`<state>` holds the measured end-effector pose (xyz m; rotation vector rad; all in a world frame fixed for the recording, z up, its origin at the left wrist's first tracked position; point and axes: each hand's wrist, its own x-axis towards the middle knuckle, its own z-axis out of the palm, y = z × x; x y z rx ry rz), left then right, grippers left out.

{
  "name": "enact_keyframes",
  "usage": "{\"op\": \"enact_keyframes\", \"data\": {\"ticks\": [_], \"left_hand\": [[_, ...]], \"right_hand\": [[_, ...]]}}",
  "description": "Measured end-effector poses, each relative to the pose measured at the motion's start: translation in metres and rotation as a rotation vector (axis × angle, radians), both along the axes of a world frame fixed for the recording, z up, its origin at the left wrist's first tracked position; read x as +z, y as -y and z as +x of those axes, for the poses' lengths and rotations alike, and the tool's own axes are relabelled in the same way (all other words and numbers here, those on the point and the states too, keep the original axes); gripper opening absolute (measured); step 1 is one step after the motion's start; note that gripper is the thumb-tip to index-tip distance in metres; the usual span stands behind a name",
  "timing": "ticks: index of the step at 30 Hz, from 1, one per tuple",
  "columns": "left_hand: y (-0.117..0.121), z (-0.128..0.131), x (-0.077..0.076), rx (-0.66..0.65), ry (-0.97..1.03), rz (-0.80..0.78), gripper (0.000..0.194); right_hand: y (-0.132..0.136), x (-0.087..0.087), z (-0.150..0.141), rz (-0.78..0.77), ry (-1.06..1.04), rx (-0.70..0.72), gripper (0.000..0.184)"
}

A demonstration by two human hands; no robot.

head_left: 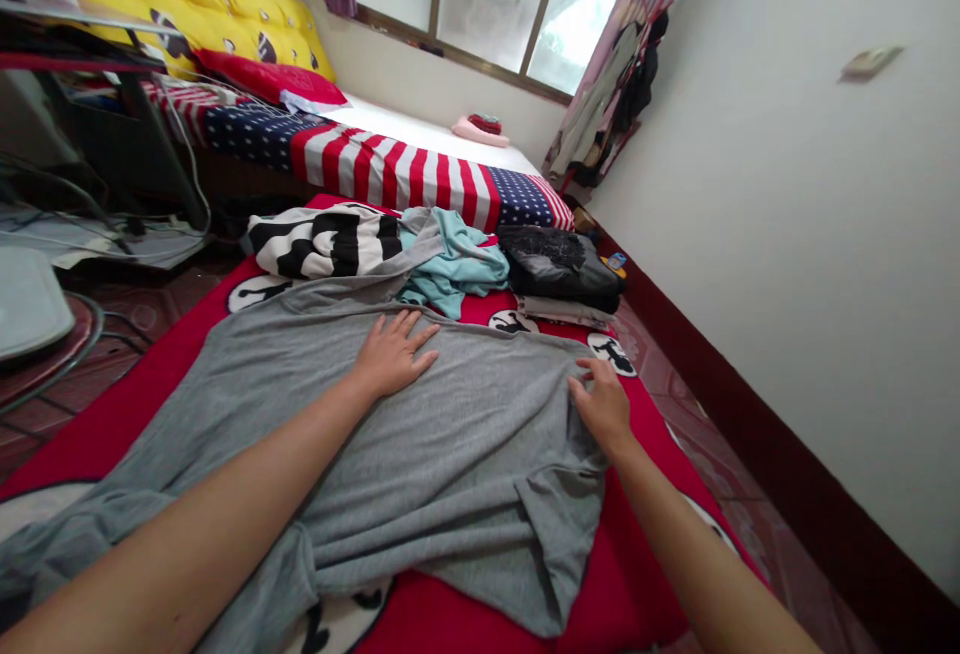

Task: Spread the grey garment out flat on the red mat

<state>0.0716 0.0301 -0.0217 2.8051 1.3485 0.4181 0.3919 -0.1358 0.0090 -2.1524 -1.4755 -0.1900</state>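
A grey knit garment (457,414) lies spread over a red bed cover (645,544), with folds and creases along its near side. My left hand (394,354) rests on the garment near its far edge, fingers stretched and apart. At the garment's right edge is my right hand (601,402), its fingers bent toward the cloth with thumb and forefinger close to it; whether they pinch the fabric I cannot make out. Just beyond lie a crumpled light blue garment (457,259) and a black-and-white striped one (326,242).
Folded dark clothes (559,264) are stacked at the back right. Behind them stands another bed with a flag-patterned sheet (405,169). A stool (34,309) and a desk (112,114) with cables are on the left. A white wall (787,234) runs along the right.
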Motion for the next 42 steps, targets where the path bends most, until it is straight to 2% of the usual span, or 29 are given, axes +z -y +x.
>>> {"op": "enact_keyframes", "data": {"ticks": [2, 4, 7, 11, 14, 16, 18, 20, 21, 25, 28, 30, 34, 39, 41, 42], "left_hand": [[0.0, 0.0, 0.0, 0.002, -0.003, 0.002, 0.056], [0.0, 0.0, 0.0, 0.003, -0.005, 0.003, 0.056], [0.0, 0.0, 0.0, 0.001, -0.006, 0.004, 0.056], [-0.001, 0.0, -0.001, 0.0, -0.004, -0.006, 0.056], [-0.001, -0.001, -0.001, 0.0, -0.008, -0.007, 0.056], [-0.001, -0.001, -0.002, -0.004, -0.008, -0.008, 0.057], [-0.001, -0.001, -0.001, -0.006, -0.004, -0.007, 0.057], [-0.001, -0.001, -0.001, -0.006, 0.003, -0.004, 0.057], [-0.001, -0.001, -0.001, -0.004, 0.007, -0.006, 0.057], [0.0, -0.001, -0.001, 0.001, 0.031, -0.012, 0.056], [0.0, -0.001, -0.002, -0.004, 0.046, -0.007, 0.055], [0.0, -0.001, -0.002, -0.006, 0.048, -0.006, 0.055], [0.001, -0.001, -0.002, -0.004, 0.05, -0.012, 0.056], [0.001, -0.001, -0.002, 0.001, 0.058, -0.025, 0.055], [0.002, -0.001, -0.001, 0.001, 0.065, -0.037, 0.055], [0.002, -0.002, 0.0, 0.002, 0.072, -0.044, 0.055]], "right_hand": [[0.021, -0.005, 0.013, -0.067, 0.014, -0.16, 0.044], [0.033, -0.009, 0.016, -0.163, -0.011, -0.237, 0.059], [0.04, -0.012, 0.01, -0.199, -0.084, -0.183, 0.07], [0.044, -0.01, 0.007, -0.154, -0.188, -0.032, 0.058], [0.056, -0.007, 0.019, -0.171, -0.216, -0.077, 0.05], [0.065, -0.002, 0.031, -0.244, -0.163, -0.13, 0.049], [0.07, 0.004, 0.045, -0.385, -0.068, -0.175, 0.047], [0.065, 0.011, 0.059, -0.497, -0.002, -0.2, 0.048], [0.058, 0.014, 0.065, -0.504, -0.013, -0.195, 0.05], [0.015, 0.012, 0.077, -0.315, -0.191, -0.173, 0.054], [-0.016, 0.003, 0.071, -0.226, -0.174, -0.18, 0.055], [-0.028, -0.001, 0.066, -0.182, -0.142, -0.142, 0.048], [-0.031, -0.001, 0.065, -0.082, -0.066, -0.159, 0.033], [-0.03, -0.003, 0.053, -0.006, 0.064, -0.267, 0.039], [-0.034, -0.004, 0.033, 0.035, 0.138, -0.193, 0.044], [-0.036, -0.006, 0.021, 0.044, 0.165, -0.099, 0.046]]}}
